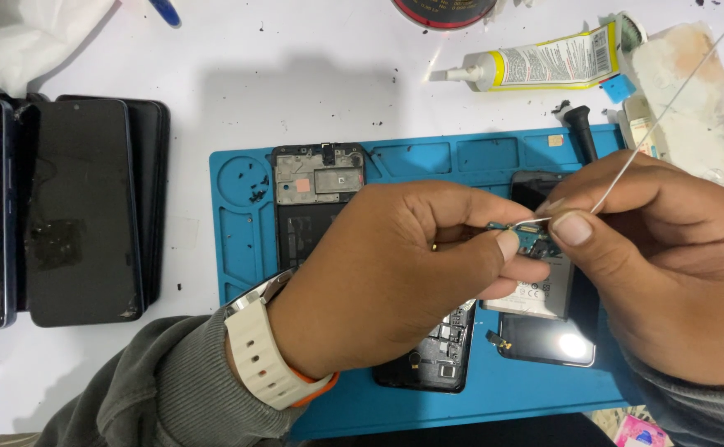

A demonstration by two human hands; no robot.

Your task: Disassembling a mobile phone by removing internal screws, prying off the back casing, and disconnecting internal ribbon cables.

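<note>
The left hand (395, 273) is closed in a pinch: thumb and forefinger grip a small green circuit board (532, 240), held in the air above the blue work mat (246, 240). A pale watch strap with an orange edge (267, 360) circles the left wrist, next to a grey sleeve (155, 389).

The right hand (668, 265) is also closed in a pinch. Its thumb and forefinger hold a thin white wire (668, 108), which runs up and away toward the top right corner. The lower end of the wire meets the top edge of the circuit board, just between the two thumbs.

Below the hands, an opened phone frame (316, 190) lies on the mat with its inner parts showing; its lower end (428, 360) shows beneath the left hand. To its right lies a second opened phone with a white battery (536, 294) exposed.

A stack of dark phones (81, 207) rests on the white table (296, 66), well apart from the mat on the left. A glue tube with a yellow label (544, 64) lies beyond the mat, and a black tool handle (581, 124) rests at the mat's far edge.
</note>
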